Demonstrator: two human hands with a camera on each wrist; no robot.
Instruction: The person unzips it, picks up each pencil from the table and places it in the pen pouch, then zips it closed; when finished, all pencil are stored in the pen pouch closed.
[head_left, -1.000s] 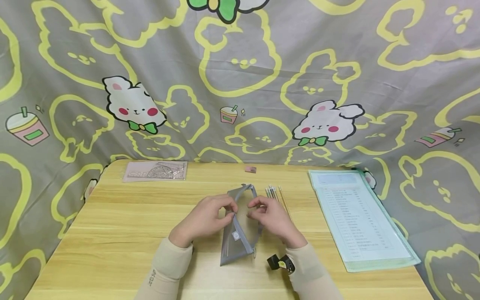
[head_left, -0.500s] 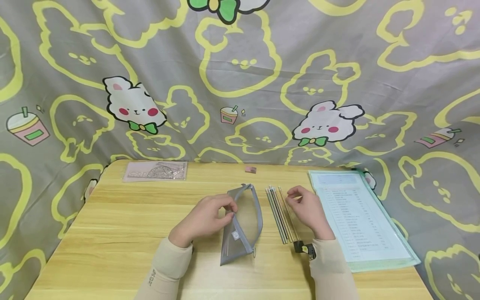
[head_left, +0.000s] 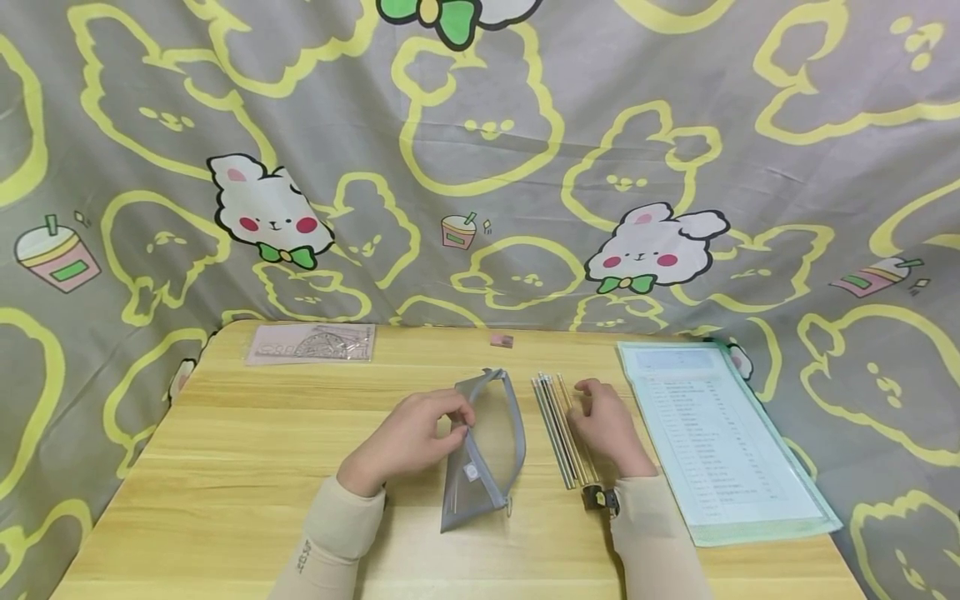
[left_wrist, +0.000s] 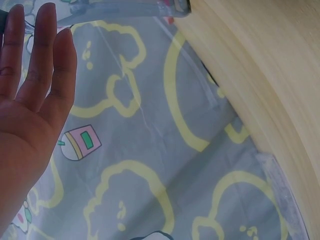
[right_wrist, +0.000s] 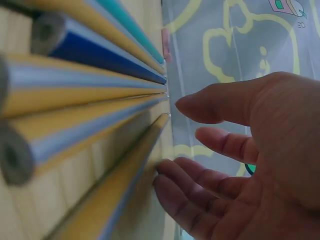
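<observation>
A grey mesh zip pouch (head_left: 471,498) stands on the table with its mouth gaping. My left hand (head_left: 416,429) pinches its left rim between thumb and fingers; in the left wrist view, the pouch's edge (left_wrist: 120,11) shows past the fingertips. To the right of the pouch lies a bundle of several pencils (head_left: 557,433). My right hand (head_left: 606,425) is beside the rightmost pencil, its fingers loosely bent and holding nothing. The right wrist view shows a gap between its thumb and fingers, close to the yellow and blue pencils (right_wrist: 105,57).
A paper sheet in a green-edged clear folder (head_left: 720,450) lies on the right of the wooden table (head_left: 225,467). At the back left is a clear packet of rulers (head_left: 311,344). A small pink piece (head_left: 501,340) sits at the back, before a patterned curtain (head_left: 360,125).
My right hand has left the pouch's mouth, moved right across the pencils, then settled lower beside them. The left hand and the pouch have stayed put.
</observation>
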